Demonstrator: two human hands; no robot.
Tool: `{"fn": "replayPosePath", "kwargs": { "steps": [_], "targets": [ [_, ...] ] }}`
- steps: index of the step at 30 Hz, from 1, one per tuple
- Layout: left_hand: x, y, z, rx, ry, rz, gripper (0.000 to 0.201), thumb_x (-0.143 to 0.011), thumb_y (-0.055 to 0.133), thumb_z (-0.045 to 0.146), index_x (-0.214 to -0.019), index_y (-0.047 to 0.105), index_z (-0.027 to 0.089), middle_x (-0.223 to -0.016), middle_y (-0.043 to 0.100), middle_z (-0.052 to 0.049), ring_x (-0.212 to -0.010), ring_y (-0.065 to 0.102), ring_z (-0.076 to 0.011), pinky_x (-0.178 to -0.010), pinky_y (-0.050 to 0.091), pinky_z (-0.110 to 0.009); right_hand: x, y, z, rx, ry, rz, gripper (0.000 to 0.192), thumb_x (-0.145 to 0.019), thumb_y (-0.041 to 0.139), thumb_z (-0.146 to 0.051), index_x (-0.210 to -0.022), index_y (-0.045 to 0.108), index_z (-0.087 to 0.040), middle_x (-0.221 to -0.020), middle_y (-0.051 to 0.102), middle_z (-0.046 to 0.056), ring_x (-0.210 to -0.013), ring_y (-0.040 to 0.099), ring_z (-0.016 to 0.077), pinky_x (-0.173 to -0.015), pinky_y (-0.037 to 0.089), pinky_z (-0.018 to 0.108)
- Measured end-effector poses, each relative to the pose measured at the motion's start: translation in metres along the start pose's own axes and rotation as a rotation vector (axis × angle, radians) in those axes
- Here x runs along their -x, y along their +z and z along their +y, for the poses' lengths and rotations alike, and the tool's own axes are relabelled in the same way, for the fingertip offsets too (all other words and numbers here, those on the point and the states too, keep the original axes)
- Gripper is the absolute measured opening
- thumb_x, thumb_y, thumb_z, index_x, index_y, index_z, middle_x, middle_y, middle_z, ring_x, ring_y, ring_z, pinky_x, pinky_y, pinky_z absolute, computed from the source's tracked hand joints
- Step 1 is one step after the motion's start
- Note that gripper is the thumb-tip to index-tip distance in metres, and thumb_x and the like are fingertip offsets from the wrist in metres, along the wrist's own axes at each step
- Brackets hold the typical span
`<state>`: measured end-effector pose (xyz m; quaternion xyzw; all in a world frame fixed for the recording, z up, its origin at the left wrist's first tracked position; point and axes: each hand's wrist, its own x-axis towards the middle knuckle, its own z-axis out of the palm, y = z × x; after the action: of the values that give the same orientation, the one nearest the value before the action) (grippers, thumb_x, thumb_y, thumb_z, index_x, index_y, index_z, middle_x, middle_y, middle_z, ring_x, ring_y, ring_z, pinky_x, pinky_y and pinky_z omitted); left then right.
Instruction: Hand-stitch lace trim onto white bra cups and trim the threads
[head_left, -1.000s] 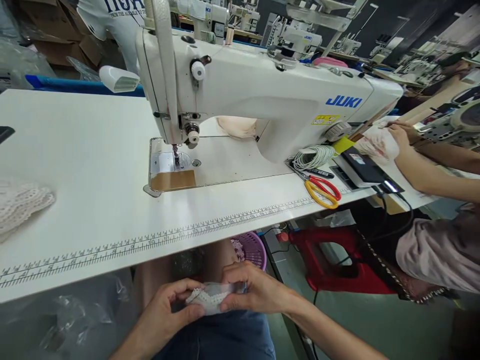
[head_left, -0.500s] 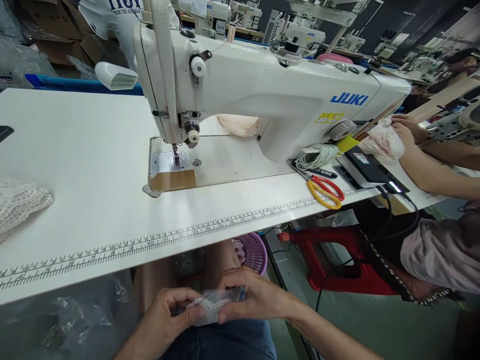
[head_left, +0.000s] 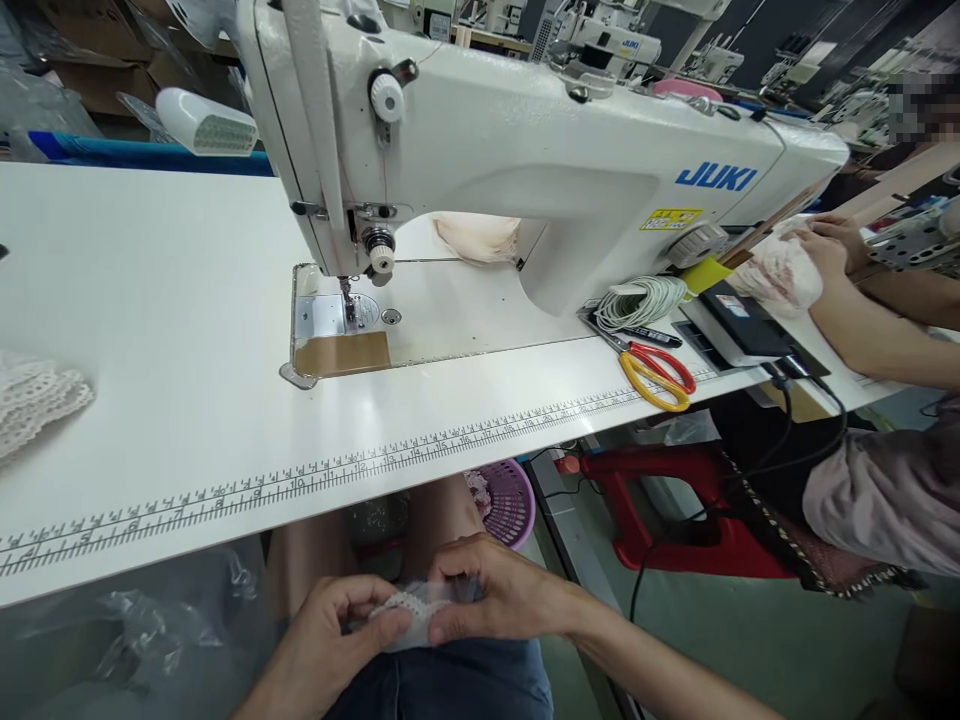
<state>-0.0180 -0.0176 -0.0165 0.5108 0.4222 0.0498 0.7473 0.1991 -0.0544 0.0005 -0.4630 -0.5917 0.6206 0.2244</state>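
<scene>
Over my lap, below the table's front edge, both hands pinch a small piece of sheer white fabric with lace trim (head_left: pixel 417 606). My left hand (head_left: pixel 339 632) grips its left part between thumb and fingers, along the scalloped lace. On the other side my right hand (head_left: pixel 491 592) is closed on the sheer part, thumb below and fingers above. Parts of the fabric are hidden behind the fingers. A white JUKI sewing machine (head_left: pixel 555 150) stands on the table beyond my hands, its presser foot (head_left: pixel 348 303) over the metal needle plate.
On the white table (head_left: pixel 187 400) with its printed ruler lie folded lace (head_left: pixel 41 402) at left, scissors (head_left: pixel 656 378), a cord coil (head_left: pixel 641 303) and a black box (head_left: pixel 739 322) at right. A purple basket (head_left: pixel 512 503) stands below. A co-worker's arms (head_left: pixel 862 310) reach in at right.
My right hand has shifted slightly left, closer to my left hand, still pinching the fabric. The camera view has moved a little, bringing the machine nearer.
</scene>
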Motion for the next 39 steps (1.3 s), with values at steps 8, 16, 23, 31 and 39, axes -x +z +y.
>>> {"fn": "replayPosePath", "kwargs": {
  "steps": [8, 16, 23, 31, 39],
  "targets": [
    [0.004, -0.003, 0.008, -0.088, -0.008, 0.025, 0.036, -0.073, 0.066, 0.05, -0.077, 0.074, 0.015, -0.071, 0.07, -0.005, -0.065, 0.057, -0.0159, -0.059, 0.04, -0.019, -0.002, 0.003, 0.0, 0.13, -0.035, 0.026, 0.017, -0.072, 0.076, -0.023, -0.075, 0.061, -0.014, -0.067, 0.053, -0.004, -0.067, 0.049, 0.0104, -0.063, 0.034, 0.02],
    [0.005, -0.006, 0.007, -0.097, -0.045, 0.011, 0.035, -0.073, 0.065, 0.048, -0.081, 0.073, 0.015, -0.076, 0.07, -0.006, -0.071, 0.059, -0.0183, -0.064, 0.042, -0.021, 0.001, 0.006, -0.004, 0.194, -0.039, 0.034, 0.021, -0.074, 0.074, -0.025, -0.072, 0.056, -0.016, -0.068, 0.051, -0.005, -0.069, 0.049, 0.0111, -0.069, 0.033, 0.022],
    [0.004, -0.004, 0.009, -0.09, -0.019, 0.027, 0.036, -0.066, 0.072, 0.049, -0.078, 0.073, 0.015, -0.069, 0.066, -0.003, -0.064, 0.054, -0.0151, -0.06, 0.04, -0.019, 0.0, 0.007, -0.008, 0.232, -0.059, 0.036, 0.018, -0.074, 0.074, -0.02, -0.074, 0.056, -0.015, -0.068, 0.05, -0.005, -0.067, 0.048, 0.0101, -0.066, 0.032, 0.021],
    [0.008, -0.003, 0.002, 0.074, -0.139, 0.081, 0.044, -0.063, 0.074, 0.056, -0.067, 0.072, 0.013, -0.06, 0.063, -0.003, -0.056, 0.047, -0.0112, -0.053, 0.033, -0.018, 0.003, 0.005, -0.002, 0.191, -0.101, 0.058, 0.026, -0.071, 0.077, -0.036, -0.079, 0.063, -0.014, -0.068, 0.053, -0.005, -0.068, 0.052, 0.0108, -0.07, 0.033, 0.022],
    [0.011, -0.003, -0.003, 0.065, -0.192, 0.143, 0.049, -0.059, 0.074, 0.06, -0.066, 0.069, 0.012, -0.057, 0.057, -0.001, -0.055, 0.042, -0.0094, -0.052, 0.029, -0.017, 0.006, 0.002, 0.012, 0.014, -0.157, 0.015, 0.037, -0.081, 0.064, -0.049, -0.077, 0.067, -0.013, -0.071, 0.056, 0.0, -0.065, 0.053, 0.0116, -0.059, 0.037, 0.02]
  ]
}}
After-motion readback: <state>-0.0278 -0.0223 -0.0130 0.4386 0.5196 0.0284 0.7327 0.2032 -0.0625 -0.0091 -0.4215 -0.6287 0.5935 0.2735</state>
